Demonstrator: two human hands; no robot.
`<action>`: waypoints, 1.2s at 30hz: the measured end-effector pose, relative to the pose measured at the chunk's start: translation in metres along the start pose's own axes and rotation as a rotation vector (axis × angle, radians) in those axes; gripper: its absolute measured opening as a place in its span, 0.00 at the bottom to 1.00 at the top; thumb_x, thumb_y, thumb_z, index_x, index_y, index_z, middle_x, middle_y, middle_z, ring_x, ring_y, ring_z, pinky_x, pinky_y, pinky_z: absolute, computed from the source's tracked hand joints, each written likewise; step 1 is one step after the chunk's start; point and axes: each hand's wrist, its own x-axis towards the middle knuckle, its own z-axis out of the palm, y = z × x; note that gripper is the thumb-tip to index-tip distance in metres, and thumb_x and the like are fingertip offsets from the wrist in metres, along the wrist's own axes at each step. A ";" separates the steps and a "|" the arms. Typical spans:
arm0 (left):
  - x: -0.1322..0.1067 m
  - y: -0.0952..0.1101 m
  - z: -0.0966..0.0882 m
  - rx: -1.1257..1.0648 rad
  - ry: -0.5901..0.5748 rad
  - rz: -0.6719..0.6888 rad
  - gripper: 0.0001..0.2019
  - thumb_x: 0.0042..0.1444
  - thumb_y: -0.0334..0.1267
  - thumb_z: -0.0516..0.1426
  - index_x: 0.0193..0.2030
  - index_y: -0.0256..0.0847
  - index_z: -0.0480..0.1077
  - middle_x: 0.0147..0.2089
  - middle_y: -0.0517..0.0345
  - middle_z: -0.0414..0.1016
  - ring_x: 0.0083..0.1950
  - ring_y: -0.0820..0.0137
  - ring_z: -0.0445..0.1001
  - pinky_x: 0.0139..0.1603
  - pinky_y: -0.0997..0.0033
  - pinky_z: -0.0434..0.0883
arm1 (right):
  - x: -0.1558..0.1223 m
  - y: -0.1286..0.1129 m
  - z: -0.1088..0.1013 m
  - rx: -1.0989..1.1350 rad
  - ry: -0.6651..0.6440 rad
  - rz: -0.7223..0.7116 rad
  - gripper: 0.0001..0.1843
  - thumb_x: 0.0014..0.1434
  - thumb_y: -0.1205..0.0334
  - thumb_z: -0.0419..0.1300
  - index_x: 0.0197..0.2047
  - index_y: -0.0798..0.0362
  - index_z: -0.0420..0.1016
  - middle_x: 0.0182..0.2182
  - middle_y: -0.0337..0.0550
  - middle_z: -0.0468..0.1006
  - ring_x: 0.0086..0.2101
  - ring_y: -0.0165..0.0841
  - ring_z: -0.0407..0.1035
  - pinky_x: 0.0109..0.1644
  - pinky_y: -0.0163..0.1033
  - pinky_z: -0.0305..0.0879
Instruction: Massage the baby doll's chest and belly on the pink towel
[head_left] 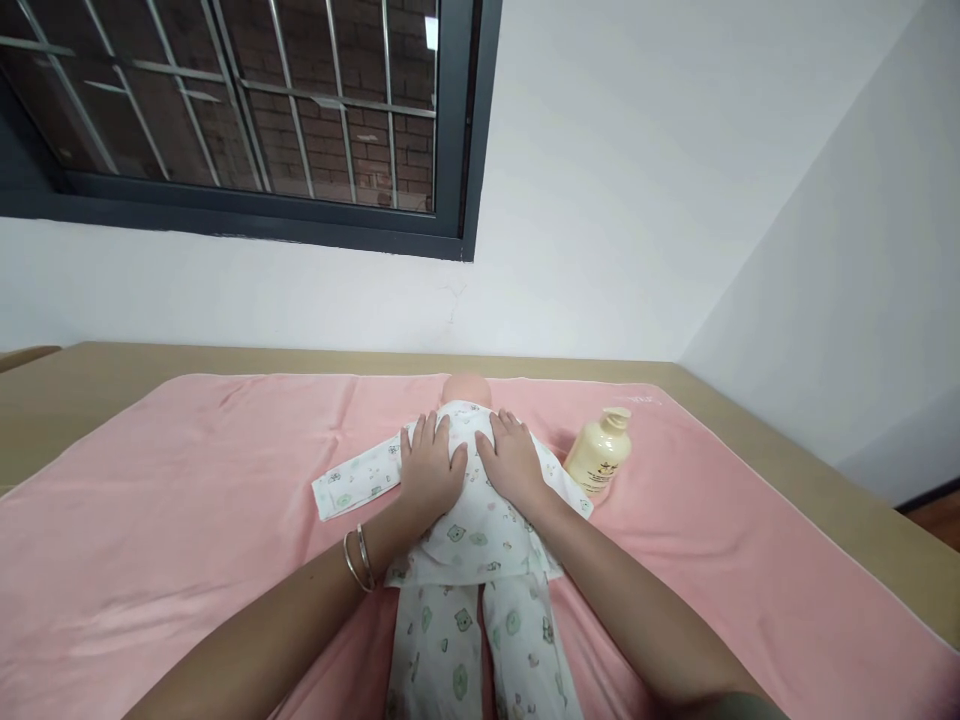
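A baby doll (466,389) with a bare, smooth head lies stretched out, its head pointing away from me. It wears a white patterned long-sleeved top (480,550) and matching trousers (439,650). My left hand (433,468) rests flat on the left side of the upper torso, fingers extended. On the right side, my right hand (514,463) lies flat in the same way, thumb towards the middle. Neither hand grips anything. The left sleeve (358,486) reaches out sideways; the right one is partly behind my forearm. No face shows on the doll.
A pale yellow pump bottle (598,455) stands, slightly tilted, beside the doll's right sleeve. Beneath everything is a pink blanket (225,520) with some creases, spread over a wooden tabletop (750,430). Behind rises a white wall (585,250) with a dark-framed, barred window (469,150).
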 end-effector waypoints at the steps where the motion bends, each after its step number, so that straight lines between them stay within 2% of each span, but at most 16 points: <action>1: 0.000 0.000 0.000 0.005 -0.012 -0.009 0.26 0.62 0.42 0.47 0.64 0.32 0.60 0.67 0.37 0.61 0.70 0.49 0.55 0.69 0.39 0.48 | -0.001 0.000 0.002 0.001 0.007 -0.002 0.31 0.69 0.51 0.41 0.66 0.63 0.58 0.66 0.60 0.57 0.66 0.45 0.48 0.68 0.50 0.42; 11: -0.001 0.002 -0.002 0.056 -0.037 -0.071 0.26 0.62 0.44 0.48 0.65 0.35 0.60 0.68 0.40 0.61 0.70 0.50 0.56 0.69 0.38 0.48 | -0.001 0.000 0.001 -0.022 0.008 -0.009 0.31 0.69 0.50 0.40 0.66 0.62 0.58 0.66 0.58 0.58 0.66 0.44 0.49 0.68 0.48 0.40; 18: -0.001 0.003 -0.002 0.056 -0.029 -0.134 0.29 0.61 0.46 0.49 0.65 0.33 0.59 0.69 0.36 0.58 0.70 0.48 0.54 0.68 0.36 0.47 | -0.017 -0.018 -0.016 -0.133 -0.100 -0.018 0.31 0.68 0.53 0.41 0.67 0.64 0.56 0.64 0.61 0.61 0.64 0.47 0.52 0.66 0.46 0.45; 22: 0.001 0.002 -0.001 0.045 -0.031 -0.145 0.29 0.61 0.46 0.48 0.64 0.31 0.59 0.68 0.35 0.59 0.70 0.48 0.54 0.68 0.35 0.46 | -0.008 -0.011 -0.018 -0.084 -0.135 -0.018 0.32 0.69 0.50 0.41 0.68 0.61 0.54 0.67 0.57 0.57 0.66 0.45 0.48 0.67 0.47 0.43; 26: 0.001 0.001 -0.002 0.030 0.002 -0.017 0.24 0.62 0.43 0.47 0.62 0.33 0.63 0.67 0.39 0.62 0.70 0.50 0.54 0.69 0.35 0.44 | 0.001 -0.006 -0.019 -0.047 -0.156 -0.003 0.33 0.70 0.49 0.38 0.69 0.62 0.52 0.68 0.58 0.54 0.67 0.44 0.46 0.67 0.50 0.42; 28: -0.001 0.001 -0.004 0.035 0.054 0.074 0.21 0.62 0.40 0.47 0.58 0.35 0.67 0.66 0.41 0.64 0.70 0.52 0.56 0.70 0.37 0.42 | -0.007 -0.014 -0.023 -0.101 -0.157 -0.019 0.32 0.70 0.52 0.39 0.69 0.65 0.52 0.67 0.61 0.55 0.66 0.46 0.48 0.67 0.51 0.42; 31: -0.005 0.001 -0.006 0.042 0.134 0.149 0.17 0.61 0.38 0.48 0.51 0.38 0.72 0.65 0.43 0.66 0.69 0.54 0.58 0.71 0.41 0.43 | -0.031 -0.030 -0.030 -0.203 -0.172 -0.151 0.30 0.68 0.59 0.42 0.67 0.66 0.55 0.64 0.64 0.60 0.65 0.48 0.51 0.67 0.50 0.43; 33: -0.007 0.001 -0.005 0.046 0.145 0.118 0.18 0.61 0.40 0.48 0.53 0.36 0.71 0.65 0.40 0.65 0.69 0.52 0.59 0.70 0.40 0.46 | -0.039 -0.035 -0.035 -0.218 -0.183 -0.223 0.28 0.67 0.60 0.42 0.66 0.63 0.59 0.63 0.62 0.63 0.64 0.47 0.53 0.67 0.49 0.43; 36: -0.005 0.000 -0.001 0.030 0.114 -0.012 0.24 0.62 0.43 0.49 0.60 0.31 0.65 0.65 0.34 0.63 0.68 0.48 0.59 0.67 0.37 0.52 | -0.027 -0.027 -0.036 -0.156 -0.174 -0.142 0.28 0.69 0.56 0.39 0.66 0.58 0.60 0.65 0.58 0.60 0.65 0.48 0.52 0.66 0.50 0.45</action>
